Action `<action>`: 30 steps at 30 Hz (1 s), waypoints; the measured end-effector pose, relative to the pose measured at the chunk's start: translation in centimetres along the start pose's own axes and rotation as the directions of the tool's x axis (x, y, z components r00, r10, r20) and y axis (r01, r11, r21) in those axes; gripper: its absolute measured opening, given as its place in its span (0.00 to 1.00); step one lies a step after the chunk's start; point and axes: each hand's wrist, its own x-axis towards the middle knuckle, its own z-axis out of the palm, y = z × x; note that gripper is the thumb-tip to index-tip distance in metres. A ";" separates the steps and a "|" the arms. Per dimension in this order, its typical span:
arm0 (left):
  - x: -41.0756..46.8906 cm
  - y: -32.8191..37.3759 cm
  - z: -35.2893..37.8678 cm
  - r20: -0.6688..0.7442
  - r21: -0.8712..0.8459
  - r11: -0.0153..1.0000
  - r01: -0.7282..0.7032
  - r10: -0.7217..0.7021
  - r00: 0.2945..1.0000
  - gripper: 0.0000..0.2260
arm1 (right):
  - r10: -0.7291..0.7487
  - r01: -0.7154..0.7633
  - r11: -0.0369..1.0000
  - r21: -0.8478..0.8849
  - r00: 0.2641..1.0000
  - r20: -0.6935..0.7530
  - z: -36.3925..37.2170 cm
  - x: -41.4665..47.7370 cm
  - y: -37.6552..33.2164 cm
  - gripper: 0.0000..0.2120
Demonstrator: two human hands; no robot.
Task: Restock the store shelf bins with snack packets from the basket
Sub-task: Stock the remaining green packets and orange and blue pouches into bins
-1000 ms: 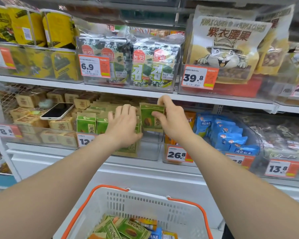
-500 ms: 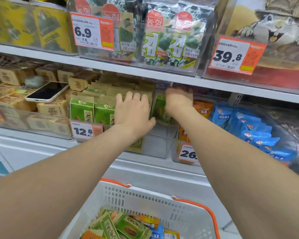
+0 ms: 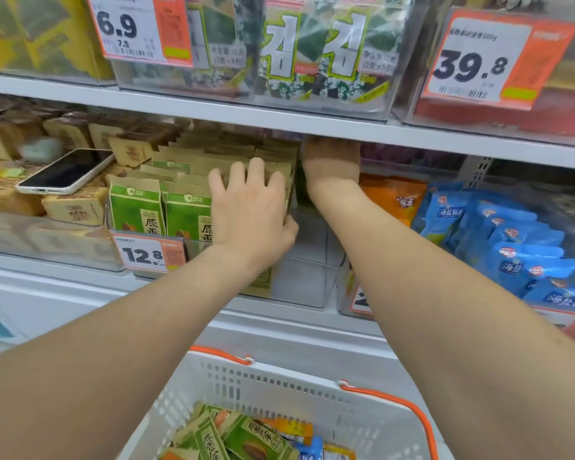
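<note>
Green snack packets point(image 3: 166, 210) stand in rows in a clear shelf bin point(image 3: 299, 283) tagged 12.8. My left hand point(image 3: 249, 207) presses flat against the right end of the rows, thumb below. My right hand point(image 3: 331, 161) reaches deep into the bin's bare right side, holding a green packet point(image 3: 300, 189). Only a dark sliver of that packet shows beside the wrist, and the fingers are hidden under the upper shelf edge point(image 3: 213, 116). Below, the white basket point(image 3: 279, 383) with orange handles holds more green packets point(image 3: 253, 439) plus orange and blue ones.
A phone point(image 3: 65, 172) lies on tan boxes in the bin to the left. Orange packets point(image 3: 395, 200) and blue packets point(image 3: 512, 240) fill the bins on the right. Seaweed packs point(image 3: 312, 48) sit on the low-hanging shelf above.
My right hand has pushed the green packet further back into the bin, under the upper shelf. My left hand stays pressed on the rows. The view has moved closer.
</note>
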 end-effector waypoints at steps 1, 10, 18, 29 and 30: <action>0.0 0.0 -0.1 0.006 0.000 1.000 0.000 0.000 1.000 0.19 | -0.040 0.041 0.999 -0.034 0.999 0.016 -0.3 -0.5 -0.4 0.20; -0.3 -1.1 -1.5 0.111 -0.062 0.996 -0.061 0.068 0.992 0.25 | -0.110 0.406 0.816 -0.410 0.807 0.580 0.7 -3.8 -1.1 0.29; -0.4 -1.8 -2.3 0.191 -0.095 0.990 -0.108 0.125 0.974 0.27 | 0.019 0.327 0.822 -0.466 0.802 0.596 1.9 -3.3 -1.5 0.39; -1.5 -3.2 -3.1 0.148 -0.143 0.974 -0.173 0.194 0.970 0.36 | -0.044 0.387 0.792 -0.473 0.808 0.587 -0.8 -5.1 -1.3 0.39; -1.8 -3.3 -3.3 0.134 -0.144 0.975 -0.169 0.189 0.973 0.37 | -0.055 0.390 0.795 -0.465 0.810 0.584 -1.5 -5.7 -1.2 0.39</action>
